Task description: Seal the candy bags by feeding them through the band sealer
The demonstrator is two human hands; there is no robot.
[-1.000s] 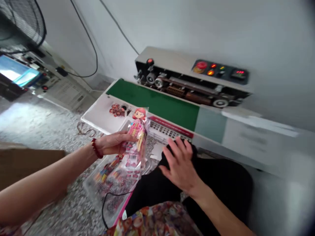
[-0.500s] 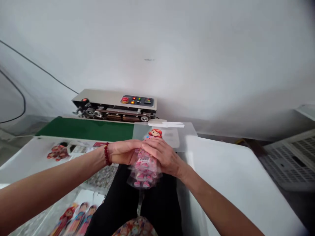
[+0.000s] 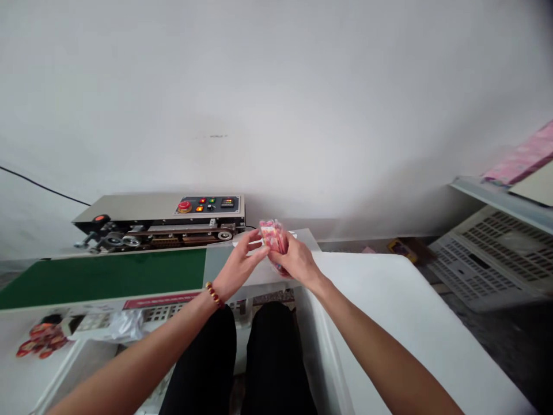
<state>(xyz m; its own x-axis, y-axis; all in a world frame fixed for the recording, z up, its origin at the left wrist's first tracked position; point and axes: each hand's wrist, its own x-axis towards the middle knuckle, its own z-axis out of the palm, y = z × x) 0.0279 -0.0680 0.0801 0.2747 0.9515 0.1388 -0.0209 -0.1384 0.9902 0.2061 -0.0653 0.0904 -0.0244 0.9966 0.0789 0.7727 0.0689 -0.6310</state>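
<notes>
My right hand is closed around a bundle of pink printed packets in clear plastic, which stands tilted up over the near end of the sealing machine. At the bundle's left side is my left hand, its thumb and fingers apart. The left fingertips reach the bundle's edge; whether they press on it I cannot tell. Beneath both hands lies a translucent sheet, partly over the green conveyor belt. The packets' far faces are hidden.
Behind the belt stands the sealing machine with a lit control panel. A white table extends to the right. White plastic crates stand beyond it, under a shelf. Red figure cutouts lie at lower left.
The bundle has been raised and turned upright, away from my lap. My left hand has loosened from it, while my right hand keeps its grip. The view has shifted right.
</notes>
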